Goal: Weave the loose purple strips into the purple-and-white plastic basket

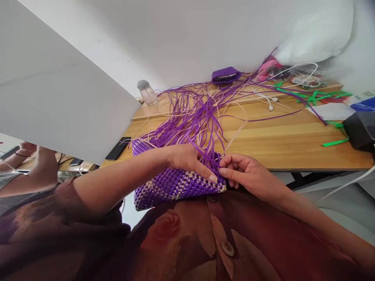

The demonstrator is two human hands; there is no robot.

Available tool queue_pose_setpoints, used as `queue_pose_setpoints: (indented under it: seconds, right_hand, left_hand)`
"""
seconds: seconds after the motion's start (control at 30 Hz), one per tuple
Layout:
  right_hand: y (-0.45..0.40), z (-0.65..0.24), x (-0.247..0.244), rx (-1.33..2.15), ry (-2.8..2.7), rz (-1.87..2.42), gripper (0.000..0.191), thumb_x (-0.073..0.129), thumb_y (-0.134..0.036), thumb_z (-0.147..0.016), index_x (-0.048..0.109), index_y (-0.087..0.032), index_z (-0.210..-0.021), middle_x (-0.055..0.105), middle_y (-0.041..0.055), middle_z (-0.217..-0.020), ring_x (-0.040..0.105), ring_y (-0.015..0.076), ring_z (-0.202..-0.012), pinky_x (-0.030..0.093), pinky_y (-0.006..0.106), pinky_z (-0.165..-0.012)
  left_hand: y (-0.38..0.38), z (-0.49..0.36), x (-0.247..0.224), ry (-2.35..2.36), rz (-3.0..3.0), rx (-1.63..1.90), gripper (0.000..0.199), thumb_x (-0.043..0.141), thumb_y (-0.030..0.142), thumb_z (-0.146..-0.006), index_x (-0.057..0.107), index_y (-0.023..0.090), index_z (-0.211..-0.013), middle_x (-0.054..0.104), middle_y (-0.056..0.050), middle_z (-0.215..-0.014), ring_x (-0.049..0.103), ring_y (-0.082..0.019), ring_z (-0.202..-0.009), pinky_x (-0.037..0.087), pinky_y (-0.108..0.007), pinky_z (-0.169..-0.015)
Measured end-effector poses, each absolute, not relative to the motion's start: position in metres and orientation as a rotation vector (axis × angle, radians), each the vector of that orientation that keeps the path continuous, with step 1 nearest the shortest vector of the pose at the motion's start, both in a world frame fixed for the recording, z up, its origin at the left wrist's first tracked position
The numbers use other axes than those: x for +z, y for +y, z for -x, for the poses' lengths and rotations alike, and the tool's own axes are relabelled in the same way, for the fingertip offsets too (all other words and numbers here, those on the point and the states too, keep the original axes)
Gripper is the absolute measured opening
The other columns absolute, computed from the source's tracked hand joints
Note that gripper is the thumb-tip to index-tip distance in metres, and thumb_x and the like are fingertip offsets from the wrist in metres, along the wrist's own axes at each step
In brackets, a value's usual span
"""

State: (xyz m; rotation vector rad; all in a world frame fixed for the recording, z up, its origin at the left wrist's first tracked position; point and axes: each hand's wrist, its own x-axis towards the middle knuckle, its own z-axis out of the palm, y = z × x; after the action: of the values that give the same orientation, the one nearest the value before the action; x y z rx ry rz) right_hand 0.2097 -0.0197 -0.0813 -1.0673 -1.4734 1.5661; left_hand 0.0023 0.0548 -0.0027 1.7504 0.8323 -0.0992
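A woven purple-and-cream basket piece (pixel 172 185) rests against my chest at the wooden table's near edge. My left hand (pixel 187 160) lies over its top edge, thumb pressed on the weave. My right hand (pixel 246 171) pinches a purple strip (pixel 209 158) at the basket's right corner, fingers closed on it. Many loose purple and cream strips (pixel 193 113) fan out from the weave across the table.
A black phone (pixel 118 148) lies left of the basket. A clear bottle (pixel 147 93), a small purple woven pouch (pixel 225 75), white cables (pixel 269 97), green strips (pixel 316 95) and a black box (pixel 360 130) sit further back. Another person's arm (pixel 26 168) is at far left.
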Motion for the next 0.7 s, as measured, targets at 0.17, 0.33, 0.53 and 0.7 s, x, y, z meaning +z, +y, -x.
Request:
queue_pose_setpoints:
  seconds: [0.17, 0.33, 0.53, 0.7]
  right_hand:
    - [-0.021, -0.218, -0.078, 1.509, -1.390, 0.985, 0.026, 0.062, -0.042, -0.091, 0.066, -0.018, -0.102, 0.055, -0.0030, -0.065, 0.050, 0.0096, -0.056, 0.043, 0.022, -0.054]
    - [-0.026, -0.212, -0.069, 1.191, -1.640, 0.999, 0.024, 0.062, -0.034, -0.091, 0.072, -0.020, -0.108, 0.060, 0.0002, -0.075, 0.052, 0.0117, -0.064, 0.043, 0.024, -0.057]
    - [-0.020, -0.200, -0.064, 1.152, -1.564, 0.937, 0.019, 0.072, -0.032, -0.083, 0.060, -0.018, -0.078, 0.052, -0.0032, -0.067, 0.046, 0.0083, -0.059, 0.039, 0.021, -0.053]
    - [-0.008, -0.208, -0.076, 1.311, -1.151, 1.009, 0.030, 0.073, -0.042, -0.081, 0.053, -0.019, -0.078, 0.054, -0.0048, -0.060, 0.048, 0.0071, -0.048, 0.036, 0.018, -0.042]
  left_hand:
    - [0.039, -0.013, -0.006, 0.956, -1.547, 0.068, 0.024, 0.084, 0.021, -0.063, 0.079, 0.018, -0.086, 0.077, -0.001, -0.088, 0.067, -0.017, -0.082, 0.053, -0.030, -0.082]
    - [0.027, -0.010, -0.019, 1.019, -1.438, 0.181, 0.020, 0.085, 0.019, -0.060, 0.076, 0.015, -0.077, 0.072, 0.001, -0.073, 0.061, -0.012, -0.066, 0.050, -0.026, -0.070]
    - [0.029, -0.008, -0.024, 0.968, -1.514, 0.125, 0.026, 0.088, 0.028, -0.060, 0.073, 0.013, -0.075, 0.066, 0.003, -0.068, 0.057, -0.010, -0.065, 0.047, -0.024, -0.066]
    - [0.027, -0.008, -0.025, 0.950, -1.478, 0.191, 0.023, 0.086, 0.026, -0.065, 0.075, 0.013, -0.080, 0.074, -0.003, -0.081, 0.065, -0.014, -0.077, 0.051, -0.029, -0.082]
